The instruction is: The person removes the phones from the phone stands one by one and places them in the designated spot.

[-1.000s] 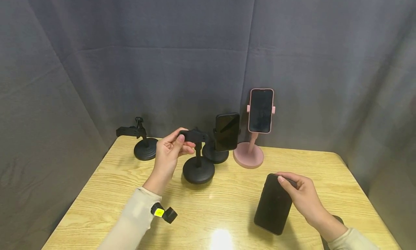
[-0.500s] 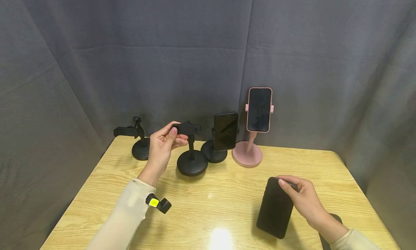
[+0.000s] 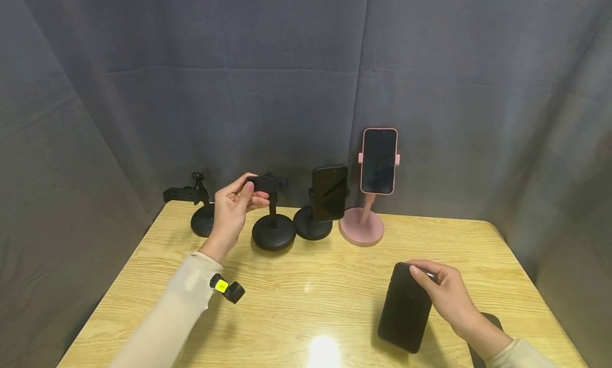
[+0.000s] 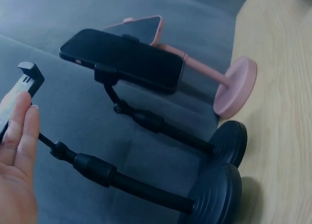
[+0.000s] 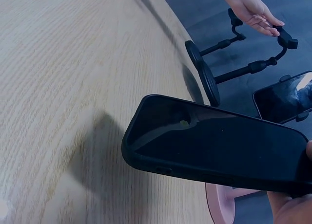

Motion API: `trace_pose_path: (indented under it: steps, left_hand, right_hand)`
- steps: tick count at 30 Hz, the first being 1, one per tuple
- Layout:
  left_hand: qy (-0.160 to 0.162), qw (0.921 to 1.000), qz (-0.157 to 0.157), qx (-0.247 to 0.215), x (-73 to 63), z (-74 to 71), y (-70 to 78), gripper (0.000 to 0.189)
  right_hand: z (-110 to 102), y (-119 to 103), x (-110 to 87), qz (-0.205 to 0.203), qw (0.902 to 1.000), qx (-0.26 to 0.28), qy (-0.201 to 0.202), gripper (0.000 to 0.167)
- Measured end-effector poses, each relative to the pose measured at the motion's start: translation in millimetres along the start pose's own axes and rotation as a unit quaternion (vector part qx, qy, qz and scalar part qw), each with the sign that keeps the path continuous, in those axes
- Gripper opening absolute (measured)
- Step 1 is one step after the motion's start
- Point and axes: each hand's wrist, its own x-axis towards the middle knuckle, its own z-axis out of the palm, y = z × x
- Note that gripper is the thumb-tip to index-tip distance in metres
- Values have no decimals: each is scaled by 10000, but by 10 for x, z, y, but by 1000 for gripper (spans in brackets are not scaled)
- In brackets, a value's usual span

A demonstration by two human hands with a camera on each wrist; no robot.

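Note:
My left hand (image 3: 231, 206) pinches the clamp end of a black phone stand (image 3: 273, 232) between thumb and fingers. The stand is upright, its round base close over the table. In the left wrist view that base (image 4: 212, 197) overlaps the base of a second black stand (image 4: 156, 124), which bears a dark phone (image 4: 122, 61). At the front right, my right hand (image 3: 447, 291) grips a black phone (image 3: 405, 307) by its top end, thumb on the front face. The phone hangs tilted, screen side toward me, with its shadow on the wood. No stand touches this phone.
A pink stand (image 3: 360, 227) holding a pink-cased phone (image 3: 379, 161) stands at the back right of the row. Another black stand (image 3: 202, 219) with a bare clamp is at the far left. A dark flat slab (image 3: 492, 320) lies under my right forearm. Grey curtain (image 3: 239, 92) surrounds the table.
My left hand has carried the black stand left and backward, away from the phone-bearing black stand. My right hand and its phone have shifted only slightly toward the front.

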Motion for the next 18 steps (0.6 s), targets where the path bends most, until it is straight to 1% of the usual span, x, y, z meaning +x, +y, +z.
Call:
trace_pose_path:
  steps: [6,12,18]
  left_hand:
    - [-60,9999,31,93,70,-44,-31,34]
    - [-51,9998,115,160,146,-82,-81,33]
    - [-12,9994,-30,357,216,-130,-119,36]
  right_hand:
    - [-5,11,-18,57,9994,-337,65,38]
    - [-3,13,-23,61,9997,-209,74,39]
    - [-3,12,-22,90,10000,-30,32,41]
